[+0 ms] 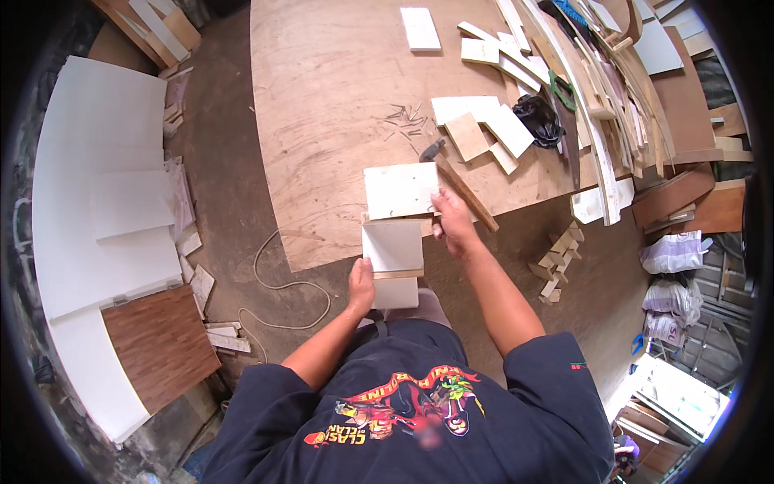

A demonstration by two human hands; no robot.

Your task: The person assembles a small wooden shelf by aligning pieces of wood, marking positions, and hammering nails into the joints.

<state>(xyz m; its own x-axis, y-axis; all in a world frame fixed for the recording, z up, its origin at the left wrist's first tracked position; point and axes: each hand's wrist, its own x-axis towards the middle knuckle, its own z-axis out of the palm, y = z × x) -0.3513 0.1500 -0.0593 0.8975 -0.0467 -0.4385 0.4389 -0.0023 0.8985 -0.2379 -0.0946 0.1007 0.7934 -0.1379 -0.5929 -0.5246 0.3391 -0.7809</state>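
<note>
Between my hands is a wooden assembly (392, 246) of pale white boards joined in a step-like shape. It reaches from over the near edge of the workbench to just in front of my body. My left hand (362, 286) grips its lower left side, thumb on the board's edge. Its upper board is gripped at the right edge by my right hand (454, 221). The fingers of both hands are partly hidden. Just beyond my right hand lies a hammer (468, 194) with a wooden handle. A scatter of nails (409, 121) rests on the plywood farther off.
The plywood workbench (322, 121) carries white board offcuts (476, 117), a black plastic bag (540, 121) and a green-handled saw (562, 90). Long strips pile up at right. A stepped wooden piece (558, 260) stands on the floor. A rope (302, 286) and large white panels (113, 185) are at left.
</note>
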